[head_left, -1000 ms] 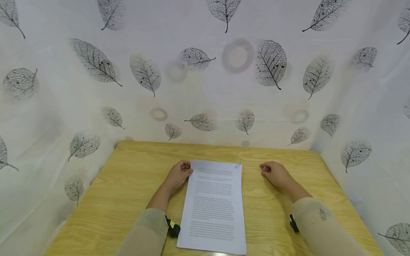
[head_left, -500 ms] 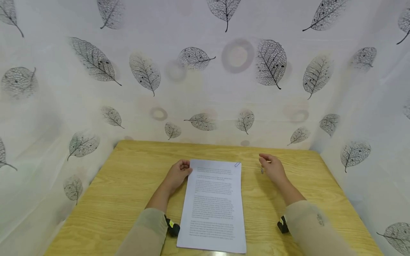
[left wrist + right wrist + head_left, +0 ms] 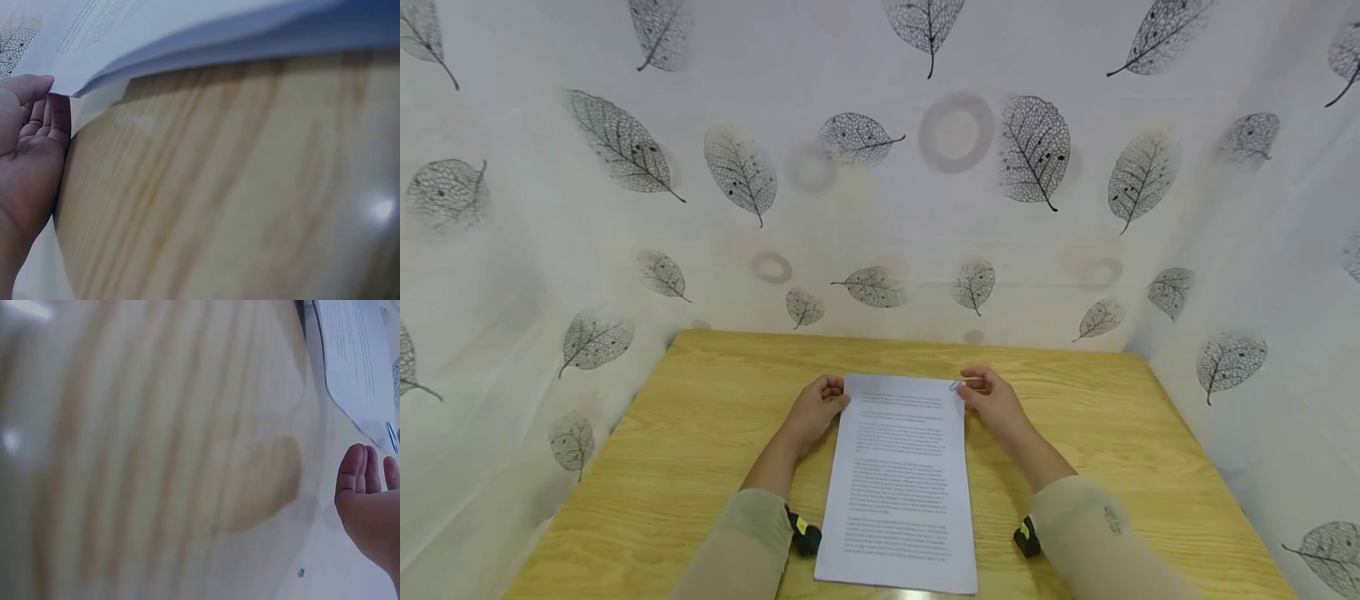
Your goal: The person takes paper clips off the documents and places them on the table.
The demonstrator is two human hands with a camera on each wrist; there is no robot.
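Note:
A stack of printed sheets [image 3: 898, 483] lies lengthwise between the hands, its near edge toward the person. My left hand [image 3: 815, 411] pinches its far left corner, thumb on top; in the left wrist view, the sheets bow up off the tabletop along that side. A paper clip [image 3: 956, 386] sits on the far right corner. Beside it, my right hand [image 3: 995, 403] has its fingertips right at the corner, the fingers fairly straight and apart. A second small bluish clip [image 3: 301, 572] lies loose below the right hand in the right wrist view; the head view hides it.
The wooden table [image 3: 700, 433] extends to either side of the sheets. A pale curtain with leaf prints [image 3: 880, 208] encloses the back and both sides. A dark wrist camera [image 3: 1028, 537] is strapped under the right sleeve.
My right hand has let go of the small clip, which dropped to the table, then moved left to the stack's clipped corner. The left hand keeps its hold.

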